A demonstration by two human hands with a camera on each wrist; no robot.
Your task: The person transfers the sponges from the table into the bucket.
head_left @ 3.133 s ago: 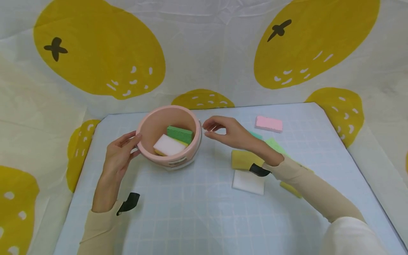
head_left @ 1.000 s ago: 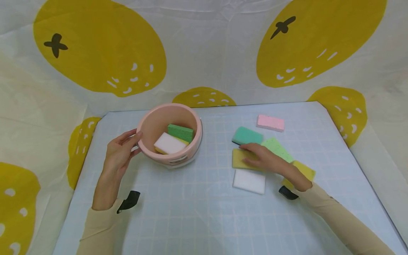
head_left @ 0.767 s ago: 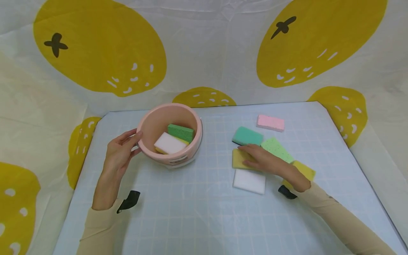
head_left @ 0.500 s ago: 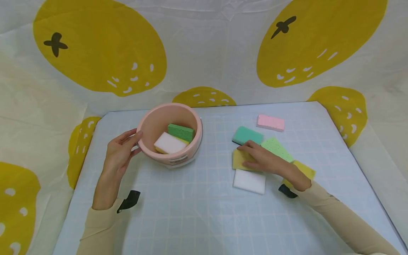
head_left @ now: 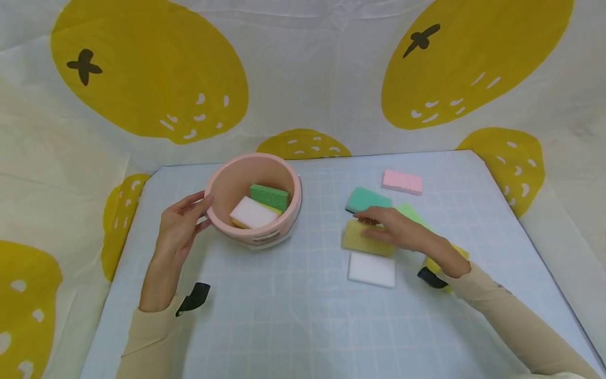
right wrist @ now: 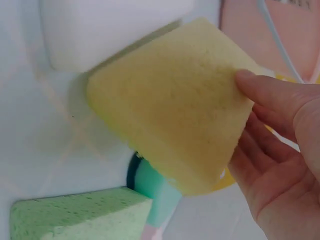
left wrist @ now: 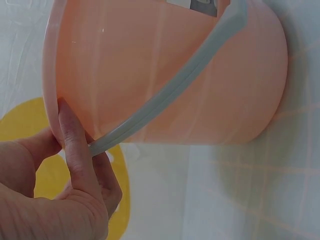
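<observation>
The right hand [head_left: 395, 226], the nearer one, pinches the dull yellow sponge [head_left: 354, 240] right of the bucket [head_left: 233, 187], long axis roughly left to right. The left hand [head_left: 176, 234] grips the bucket's rim [head_left: 246, 232]. Whether the sponge touches the table [head_left: 284, 316] is unclear.

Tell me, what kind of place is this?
Probably a small indoor workspace, maybe set up for filming, though I can't be sure: a pale blue gridded tabletop, a whitish backdrop with big yellow shapes, and a pink bucket near scattered sponges.
</observation>
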